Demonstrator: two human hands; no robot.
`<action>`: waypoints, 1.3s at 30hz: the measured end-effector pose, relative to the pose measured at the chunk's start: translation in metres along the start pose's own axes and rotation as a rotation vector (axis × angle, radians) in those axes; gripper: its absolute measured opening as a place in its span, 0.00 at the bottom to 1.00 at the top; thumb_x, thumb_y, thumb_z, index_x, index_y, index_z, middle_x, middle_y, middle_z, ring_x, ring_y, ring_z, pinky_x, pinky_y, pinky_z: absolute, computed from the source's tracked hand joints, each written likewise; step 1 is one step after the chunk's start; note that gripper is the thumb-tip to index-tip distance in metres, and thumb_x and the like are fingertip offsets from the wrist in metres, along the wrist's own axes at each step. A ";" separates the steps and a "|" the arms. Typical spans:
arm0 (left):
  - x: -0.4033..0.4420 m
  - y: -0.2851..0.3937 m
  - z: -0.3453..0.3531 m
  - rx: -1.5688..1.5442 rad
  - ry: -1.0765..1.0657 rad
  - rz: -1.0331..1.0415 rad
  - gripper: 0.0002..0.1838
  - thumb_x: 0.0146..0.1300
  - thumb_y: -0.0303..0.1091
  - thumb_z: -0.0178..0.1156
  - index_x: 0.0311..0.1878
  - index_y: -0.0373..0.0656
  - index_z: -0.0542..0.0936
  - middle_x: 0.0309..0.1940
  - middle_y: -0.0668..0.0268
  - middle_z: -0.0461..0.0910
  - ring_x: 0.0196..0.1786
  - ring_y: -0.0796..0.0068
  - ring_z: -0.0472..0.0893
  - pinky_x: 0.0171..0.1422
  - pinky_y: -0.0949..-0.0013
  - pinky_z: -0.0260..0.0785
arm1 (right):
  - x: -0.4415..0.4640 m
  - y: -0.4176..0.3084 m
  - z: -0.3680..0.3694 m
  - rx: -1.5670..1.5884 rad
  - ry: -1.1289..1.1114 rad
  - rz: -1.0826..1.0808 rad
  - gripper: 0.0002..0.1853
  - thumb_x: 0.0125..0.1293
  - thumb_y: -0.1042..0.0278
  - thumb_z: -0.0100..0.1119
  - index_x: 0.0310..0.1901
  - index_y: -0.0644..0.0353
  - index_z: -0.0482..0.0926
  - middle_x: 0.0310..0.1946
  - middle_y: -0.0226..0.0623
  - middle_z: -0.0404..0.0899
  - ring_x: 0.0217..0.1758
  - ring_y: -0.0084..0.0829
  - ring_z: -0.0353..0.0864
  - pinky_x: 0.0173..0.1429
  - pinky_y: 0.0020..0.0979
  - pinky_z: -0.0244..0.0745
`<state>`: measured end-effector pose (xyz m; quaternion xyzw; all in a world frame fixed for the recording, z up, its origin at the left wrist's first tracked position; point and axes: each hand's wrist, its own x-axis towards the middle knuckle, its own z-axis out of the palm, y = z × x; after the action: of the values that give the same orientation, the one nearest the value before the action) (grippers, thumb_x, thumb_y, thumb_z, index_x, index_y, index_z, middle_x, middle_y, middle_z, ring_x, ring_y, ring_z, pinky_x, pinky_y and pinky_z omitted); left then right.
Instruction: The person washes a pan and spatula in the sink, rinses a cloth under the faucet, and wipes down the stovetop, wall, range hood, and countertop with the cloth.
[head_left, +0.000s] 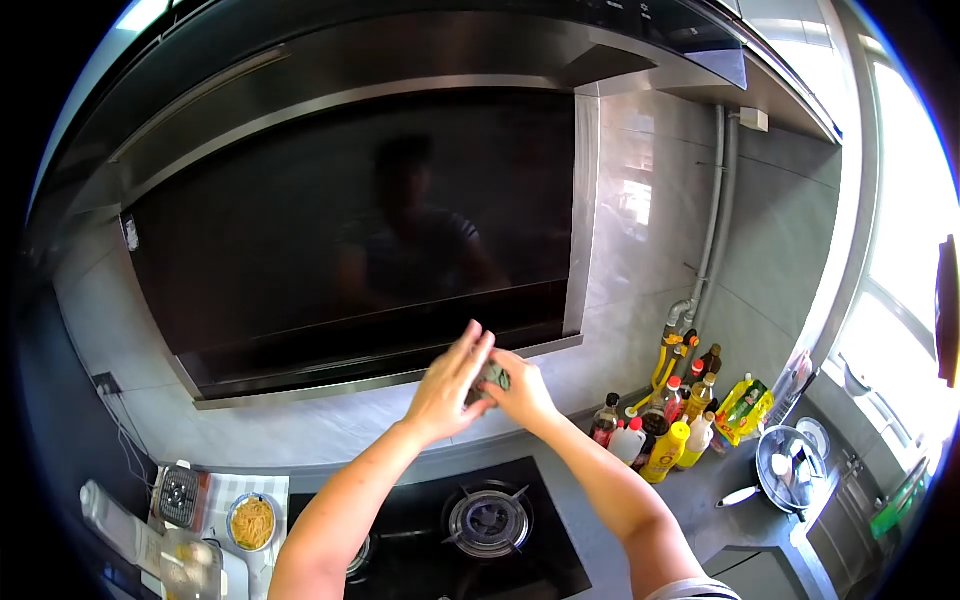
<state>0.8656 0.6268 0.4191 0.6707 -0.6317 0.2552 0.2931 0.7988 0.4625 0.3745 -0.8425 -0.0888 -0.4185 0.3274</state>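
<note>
My left hand (450, 385) and my right hand (523, 393) meet in front of the tiled wall, just below the lower edge of the dark range hood panel (370, 210). Between them is a crumpled grey-green cloth (493, 376), mostly covered by my fingers. The left fingers lie long and close together against it, with the thumb underneath. My right fingers are wrapped around its other side. Beneath my forearms is a black gas hob (540, 540) with a round burner (488, 520).
Several sauce and oil bottles (665, 450) crowd the right corner beside a yellow pouch (745, 408). A lidded pan (787, 468) stands near the sink (850, 530). At left are a bowl of noodle-like strips (252, 522) and a clear container (190, 565). Pipes (716, 215) climb the wall.
</note>
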 end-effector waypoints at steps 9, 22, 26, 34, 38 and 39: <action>0.031 0.011 0.064 -1.236 -0.038 -0.781 0.20 0.71 0.35 0.56 0.63 0.43 0.70 0.53 0.67 0.77 0.55 0.72 0.77 0.63 0.64 0.70 | -0.013 0.004 -0.029 0.417 0.289 0.025 0.29 0.64 0.69 0.64 0.64 0.58 0.64 0.57 0.39 0.72 0.62 0.32 0.70 0.66 0.32 0.64; -0.012 -0.013 -0.011 -0.992 0.169 -0.847 0.29 0.73 0.42 0.54 0.73 0.49 0.59 0.64 0.59 0.71 0.62 0.68 0.73 0.61 0.66 0.67 | 0.143 0.012 0.007 -0.350 0.600 -0.291 0.32 0.55 0.71 0.63 0.65 0.54 0.71 0.68 0.51 0.61 0.75 0.57 0.53 0.75 0.56 0.46; -0.015 -0.010 -0.003 -0.969 0.161 -0.866 0.28 0.73 0.40 0.53 0.72 0.49 0.60 0.60 0.62 0.75 0.57 0.72 0.77 0.56 0.68 0.68 | 0.117 0.020 0.010 -0.617 0.100 -0.633 0.26 0.60 0.65 0.57 0.62 0.44 0.74 0.65 0.39 0.68 0.72 0.46 0.62 0.71 0.49 0.61; -0.042 0.001 -0.043 -0.844 0.150 -0.780 0.26 0.73 0.37 0.53 0.72 0.50 0.61 0.57 0.63 0.77 0.52 0.72 0.79 0.54 0.68 0.70 | 0.176 0.018 -0.024 -0.459 1.020 -0.178 0.26 0.64 0.72 0.53 0.66 0.53 0.69 0.65 0.57 0.64 0.70 0.58 0.60 0.73 0.57 0.50; -0.055 -0.020 -0.036 -0.806 0.284 -0.810 0.26 0.70 0.31 0.54 0.70 0.47 0.63 0.56 0.65 0.77 0.52 0.75 0.78 0.53 0.69 0.70 | 0.144 -0.027 0.100 -0.471 0.187 -0.651 0.24 0.60 0.68 0.55 0.60 0.49 0.75 0.64 0.46 0.68 0.72 0.51 0.61 0.75 0.52 0.53; -0.057 -0.024 -0.040 -0.623 0.299 -0.747 0.28 0.68 0.28 0.54 0.71 0.46 0.63 0.59 0.63 0.75 0.55 0.72 0.77 0.57 0.67 0.69 | 0.141 -0.028 0.098 -0.501 0.110 -0.758 0.24 0.59 0.69 0.56 0.60 0.48 0.76 0.63 0.45 0.69 0.71 0.48 0.62 0.74 0.51 0.55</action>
<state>0.8863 0.6960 0.4042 0.6875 -0.3461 0.0256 0.6379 0.9401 0.5282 0.4532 -0.7803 -0.2696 -0.5613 -0.0586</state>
